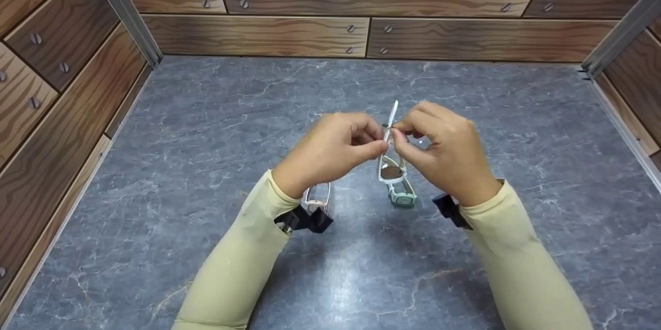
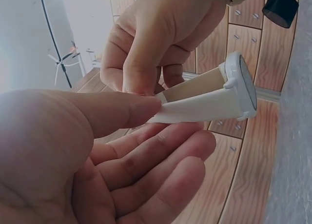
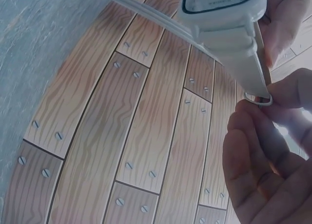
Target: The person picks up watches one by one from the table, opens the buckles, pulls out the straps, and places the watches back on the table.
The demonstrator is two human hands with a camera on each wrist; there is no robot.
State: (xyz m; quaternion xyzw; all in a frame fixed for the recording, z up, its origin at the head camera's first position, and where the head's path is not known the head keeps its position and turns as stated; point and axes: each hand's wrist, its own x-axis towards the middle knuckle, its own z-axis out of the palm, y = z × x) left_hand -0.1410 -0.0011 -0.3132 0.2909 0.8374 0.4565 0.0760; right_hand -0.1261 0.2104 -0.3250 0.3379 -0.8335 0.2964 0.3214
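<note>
A white wristwatch [image 1: 393, 181] hangs between both hands, its strap ends brought together and its face turned down. My left hand [image 1: 335, 146] pinches one strap piece [image 2: 200, 106] between thumb and fingers. With thumb and forefinger, my right hand [image 1: 443, 144] pinches the strap by its buckle [image 3: 258, 99]. The white strap tip stands up past the fingers in the head view. Whether the buckle pin sits in a hole is hidden. In the right wrist view the white watch case [image 3: 222, 9] shows part of its dial.
A mint-green watch [image 1: 403, 198] lies on the grey marbled table [image 1: 361, 268] below the held watch. Another pale pinkish watch [image 1: 317, 203] lies near the left wrist, partly covered by the wrist camera [image 1: 315, 220]. Wood-patterned walls [image 1: 289, 35] enclose the back and sides.
</note>
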